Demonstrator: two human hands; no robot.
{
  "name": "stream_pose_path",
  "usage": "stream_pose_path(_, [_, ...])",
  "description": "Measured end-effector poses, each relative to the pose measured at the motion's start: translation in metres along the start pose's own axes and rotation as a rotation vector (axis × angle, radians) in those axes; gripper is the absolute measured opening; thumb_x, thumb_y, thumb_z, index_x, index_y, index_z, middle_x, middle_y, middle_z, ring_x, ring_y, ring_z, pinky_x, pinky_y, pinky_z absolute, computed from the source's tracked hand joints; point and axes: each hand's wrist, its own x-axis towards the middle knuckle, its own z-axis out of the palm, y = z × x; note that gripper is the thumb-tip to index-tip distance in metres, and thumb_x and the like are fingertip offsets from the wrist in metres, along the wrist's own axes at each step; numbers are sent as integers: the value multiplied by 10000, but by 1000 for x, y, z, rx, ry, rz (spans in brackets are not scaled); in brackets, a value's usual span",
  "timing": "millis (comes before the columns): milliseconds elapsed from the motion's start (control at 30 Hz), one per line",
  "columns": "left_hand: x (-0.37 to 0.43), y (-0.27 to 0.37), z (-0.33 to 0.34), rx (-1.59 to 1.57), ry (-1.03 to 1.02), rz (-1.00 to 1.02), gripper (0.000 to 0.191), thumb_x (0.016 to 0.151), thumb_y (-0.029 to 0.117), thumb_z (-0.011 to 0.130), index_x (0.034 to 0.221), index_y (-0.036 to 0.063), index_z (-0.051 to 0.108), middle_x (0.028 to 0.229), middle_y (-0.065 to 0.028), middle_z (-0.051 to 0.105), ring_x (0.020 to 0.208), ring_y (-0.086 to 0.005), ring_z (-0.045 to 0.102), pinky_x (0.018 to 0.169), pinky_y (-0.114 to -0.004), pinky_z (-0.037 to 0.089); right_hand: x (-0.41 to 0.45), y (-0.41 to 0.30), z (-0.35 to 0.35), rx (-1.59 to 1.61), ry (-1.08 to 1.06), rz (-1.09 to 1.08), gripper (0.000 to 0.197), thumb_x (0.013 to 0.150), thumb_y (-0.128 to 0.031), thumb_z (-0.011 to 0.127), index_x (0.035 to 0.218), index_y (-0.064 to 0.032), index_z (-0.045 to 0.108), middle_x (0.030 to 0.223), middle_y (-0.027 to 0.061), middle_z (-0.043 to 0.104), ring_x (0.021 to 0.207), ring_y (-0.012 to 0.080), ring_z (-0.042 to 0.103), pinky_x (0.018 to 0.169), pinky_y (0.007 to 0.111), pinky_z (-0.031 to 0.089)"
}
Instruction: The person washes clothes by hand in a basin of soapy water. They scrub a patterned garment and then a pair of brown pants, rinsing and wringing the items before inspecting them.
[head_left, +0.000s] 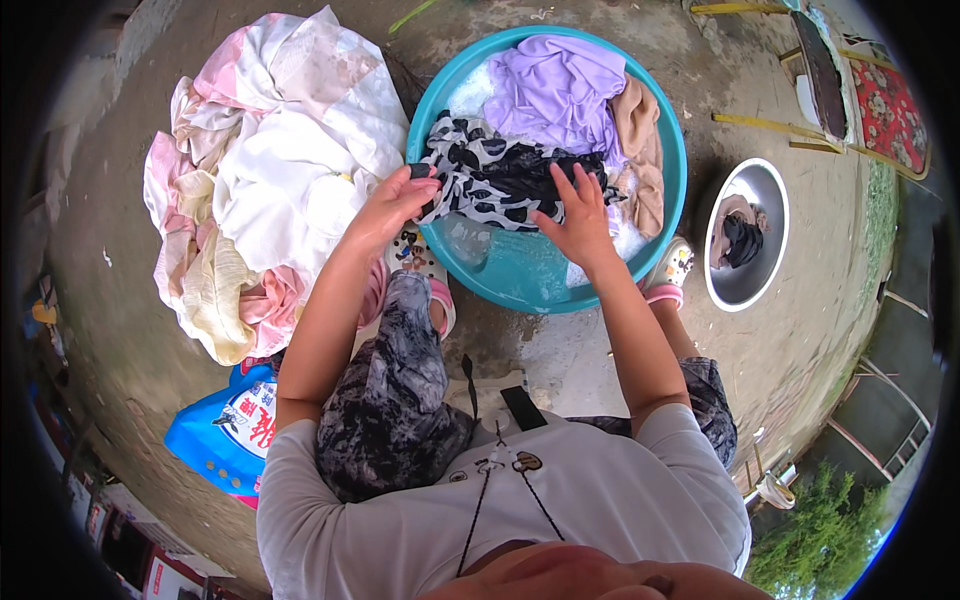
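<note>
A round teal plastic basin (517, 289) with suds and water stands before me. In it lie a lavender cloth (555, 86), a tan cloth (641, 161) and a black-and-white patterned garment (480, 195). At the basin's left rim my left hand (405, 196) grips the garment's black end between thumb and fingers. My right hand (581, 217) rests with spread fingers on the garment's dark right part; whether it holds any fabric cannot be told.
A big heap of white and pink fabric (285, 180) lies left of the basin. Below it is a blue detergent bag (217, 435). To the right stand a metal bowl (776, 247) with dark and tan cloth and a chair with a red floral cover (889, 112).
</note>
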Motion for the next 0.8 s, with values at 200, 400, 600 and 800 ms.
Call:
stream_pose_path(200, [9, 5, 13, -61, -35, -51, 459, 873, 318, 545, 1268, 109, 440, 1213, -37, 510, 1076, -130, 481, 885, -290, 379, 43, -54, 91, -326, -124, 20, 595, 790, -429, 563, 1334, -268, 383, 1458, 150, 131, 1346, 392, 36, 983, 663, 137])
stream_pose_path(400, [19, 5, 18, -200, 56, -183, 555, 855, 352, 565, 1321, 128, 364, 1286, -55, 404, 1131, -212, 453, 876, -377, 389, 93, -5, 102, -465, -238, -336, 446, 809, -341, 480, 1242, -235, 497, 1308, 68, 441, 1271, 260, 306, 1031, 493, 228])
stream_pose_path(600, [37, -8, 50, -597, 93, -379, 1040, 751, 496, 633, 1404, 152, -101, 1470, -145, -19, 1301, -474, 39, 951, -661, 209, 130, -15, 73, -54, -308, 70, 359, 784, -296, 529, 1052, -73, 612, 1058, 144, 609, 965, 297, 577, 862, 395, 432])
stream_pose_path(800, [68, 3, 55, -836, -127, -474, 745, 776, 680, 435, 1318, 175, 355, 1311, -154, 366, 1203, -390, 335, 944, -637, 253, 44, -66, 15, 1038, 270, -180, 279, 712, -75, 486, 957, 51, 526, 1150, 150, 423, 1039, 266, 445, 893, 326, 368])
